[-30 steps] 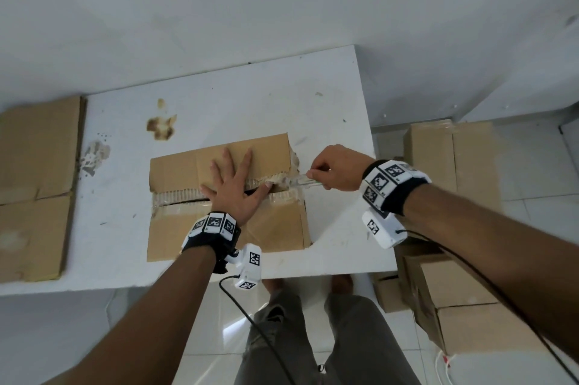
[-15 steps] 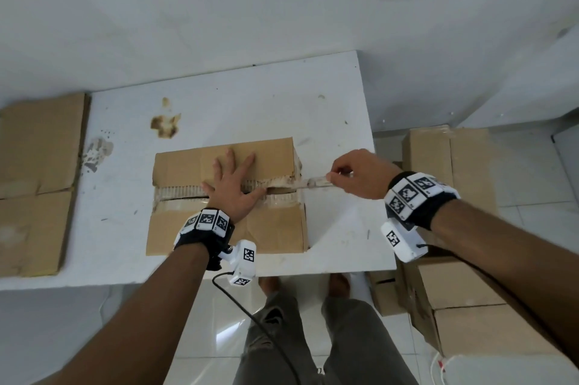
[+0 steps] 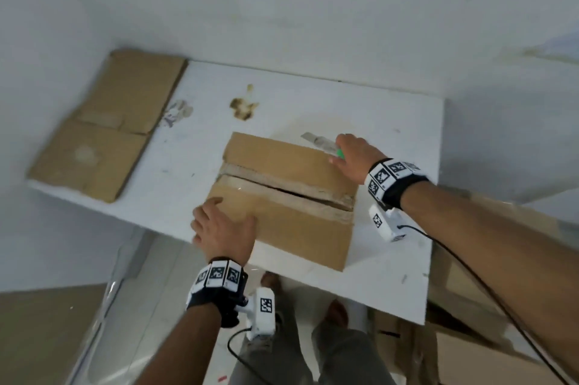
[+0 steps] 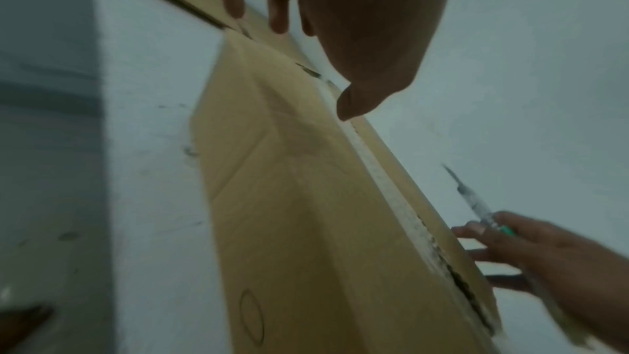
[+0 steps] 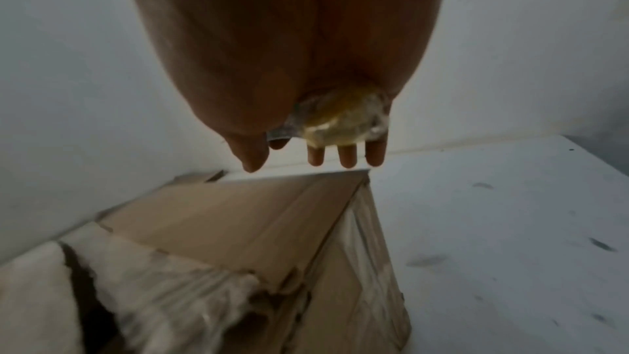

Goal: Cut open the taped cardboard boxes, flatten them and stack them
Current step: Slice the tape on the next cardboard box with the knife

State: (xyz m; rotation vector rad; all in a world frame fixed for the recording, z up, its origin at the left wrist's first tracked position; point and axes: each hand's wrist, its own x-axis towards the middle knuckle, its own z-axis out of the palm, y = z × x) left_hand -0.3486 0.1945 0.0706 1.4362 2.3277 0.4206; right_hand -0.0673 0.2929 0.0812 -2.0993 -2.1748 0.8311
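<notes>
A brown cardboard box (image 3: 291, 228) lies on the white table (image 3: 391, 275), its top seam (image 3: 282, 190) slit and gaping between strips of torn tape. My left hand (image 3: 216, 221) rests on the box's near left corner, thumb on top and fingers relaxed over the edge (image 4: 279, 18). At the far right corner, my right hand (image 3: 336, 154) pinches a utility knife (image 3: 319, 143) with a green slider, blade pointing away over the table. Its other fingers are stretched toward the box's far side (image 4: 476, 255). A wad of clear tape (image 5: 340, 120) sits in that palm.
Flattened cardboard (image 3: 106, 131) lies at the table's far left end. More boxes (image 3: 470, 353) stand on the floor to the right, beside my legs. A brown stain (image 3: 242, 107) marks the tabletop. White walls close off the back.
My right hand left the seam's end and carried the knife to the box's far right corner. My left hand slid from the top's middle to the near left corner. The view swung left.
</notes>
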